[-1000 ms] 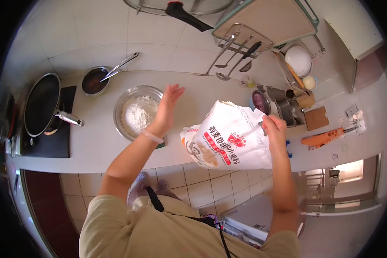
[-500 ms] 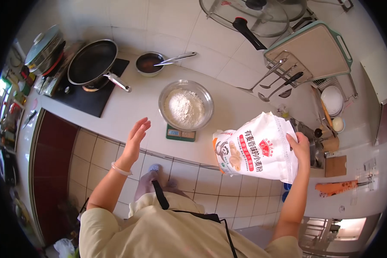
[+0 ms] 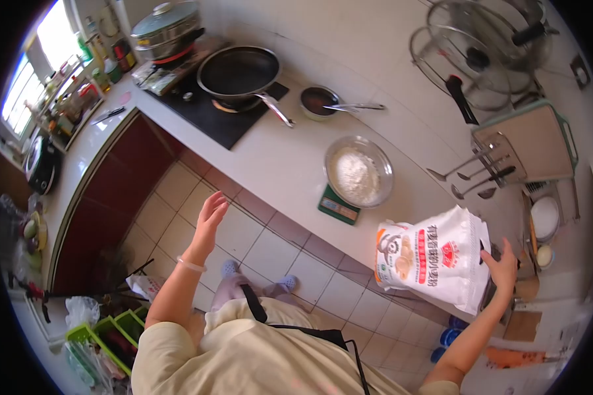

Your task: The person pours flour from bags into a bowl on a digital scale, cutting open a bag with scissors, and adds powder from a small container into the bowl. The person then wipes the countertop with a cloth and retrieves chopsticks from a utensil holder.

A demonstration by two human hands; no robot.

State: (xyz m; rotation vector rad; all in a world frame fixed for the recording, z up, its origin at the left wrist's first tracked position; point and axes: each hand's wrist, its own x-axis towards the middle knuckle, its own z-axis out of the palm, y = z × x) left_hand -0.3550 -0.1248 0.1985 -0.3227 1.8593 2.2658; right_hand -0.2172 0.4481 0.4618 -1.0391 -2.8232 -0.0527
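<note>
A white flour bag [image 3: 435, 257] with red and orange print stands near the counter's front edge at the right. My right hand [image 3: 502, 266] is beside its top edge, fingers apart, the thumb close to or touching the paper. Out over the floor, my left hand [image 3: 211, 216] is raised and empty, its fingers loosely extended. Between the hands and farther back, a metal bowl [image 3: 386, 163] holds a heap of white flour [image 3: 356, 174]. Beneath the bowl is a green kitchen scale [image 3: 339, 205]; its display is too small to read.
Behind the bowl sits a small pot [image 3: 317, 102] of dark liquid with a metal utensil in it. A frying pan [image 3: 238, 72] is on the black cooktop [image 3: 224, 125]. Ladles [image 3: 464, 164] and a cutting board [image 3: 527, 141] hang on the right. Green crates [image 3: 105, 339] stand lower left.
My view has turned, so the counter appears shifted and tilted. My right hand's fingers have loosened from the flour bag, which sits at the counter edge. My left hand stays raised and empty.
</note>
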